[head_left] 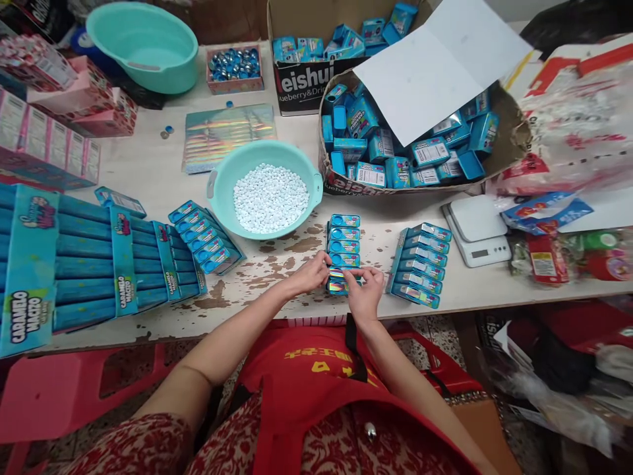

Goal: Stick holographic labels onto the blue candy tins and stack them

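Note:
A short column of small blue candy tins (343,245) lies on the white table near its front edge. My left hand (311,274) and my right hand (366,290) meet at the nearest tin (340,279), whose face is a shiny rainbow foil. The fingers of both hands are pinched on that tin from either side. Just behind the column stands a teal bowl (222,191) filled with small white tablets (270,196).
More rows of blue tins lie to the right (420,264) and left (205,239). Blue display cartons (93,264) fill the left. A torn box of loose tins (410,148), a white scale (477,231), foil sheets (227,135) and an empty teal basin (143,46) sit behind.

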`<action>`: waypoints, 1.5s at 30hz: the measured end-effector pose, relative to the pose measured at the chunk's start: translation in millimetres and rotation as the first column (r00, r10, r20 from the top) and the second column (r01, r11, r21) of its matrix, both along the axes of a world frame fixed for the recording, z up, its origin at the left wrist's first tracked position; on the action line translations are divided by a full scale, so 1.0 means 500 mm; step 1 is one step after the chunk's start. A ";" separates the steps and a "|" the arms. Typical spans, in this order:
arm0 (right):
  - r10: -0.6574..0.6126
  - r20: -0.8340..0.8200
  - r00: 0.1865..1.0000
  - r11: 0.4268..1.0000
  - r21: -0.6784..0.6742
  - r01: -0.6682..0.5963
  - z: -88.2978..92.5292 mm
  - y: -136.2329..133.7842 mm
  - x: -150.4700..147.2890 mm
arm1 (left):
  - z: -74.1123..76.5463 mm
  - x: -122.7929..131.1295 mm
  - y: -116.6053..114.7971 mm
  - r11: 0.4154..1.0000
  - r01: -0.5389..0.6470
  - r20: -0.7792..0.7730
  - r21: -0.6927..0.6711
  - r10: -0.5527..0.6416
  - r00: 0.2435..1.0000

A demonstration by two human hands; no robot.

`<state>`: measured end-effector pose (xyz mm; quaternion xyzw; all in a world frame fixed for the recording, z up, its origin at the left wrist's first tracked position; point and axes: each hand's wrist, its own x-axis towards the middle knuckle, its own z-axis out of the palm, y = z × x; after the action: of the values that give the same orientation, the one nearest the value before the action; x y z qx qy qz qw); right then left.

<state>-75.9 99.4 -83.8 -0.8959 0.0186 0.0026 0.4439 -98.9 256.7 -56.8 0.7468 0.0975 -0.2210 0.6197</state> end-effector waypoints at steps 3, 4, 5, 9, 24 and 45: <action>-0.042 -0.059 0.997 0.996 0.073 0.046 -0.017 0.000 0.010 | -0.031 0.007 -0.012 0.993 -0.097 -0.088 -0.072 0.091 0.992; -0.069 -0.093 0.993 0.993 0.093 0.077 -0.021 -0.002 0.014 | -0.040 0.008 -0.014 0.987 -0.131 -0.137 -0.087 0.119 0.983; -0.095 -0.131 0.987 0.988 0.112 0.110 -0.024 -0.004 0.018 | -0.048 0.008 -0.014 0.986 -0.150 -0.186 -0.072 0.134 0.973; -0.103 -0.252 0.962 0.967 0.200 0.156 -0.019 -0.015 0.026 | -0.062 -0.012 -0.008 0.964 -0.076 -0.241 0.254 0.139 0.961; 0.266 0.156 0.951 0.964 -0.058 -0.260 0.073 -0.027 -0.006 | 0.014 -0.147 0.099 0.919 0.302 -0.185 0.255 -0.260 0.948; 0.911 -0.391 0.127 0.008 -0.292 -0.956 0.001 0.137 -0.128 | -0.113 -0.259 0.126 0.956 -0.256 -0.375 0.143 0.292 0.880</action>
<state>-139.6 168.1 -83.4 -0.7571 -0.5566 0.3303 0.0894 -228.5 319.8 -113.5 0.6930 0.3338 -0.2714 0.5786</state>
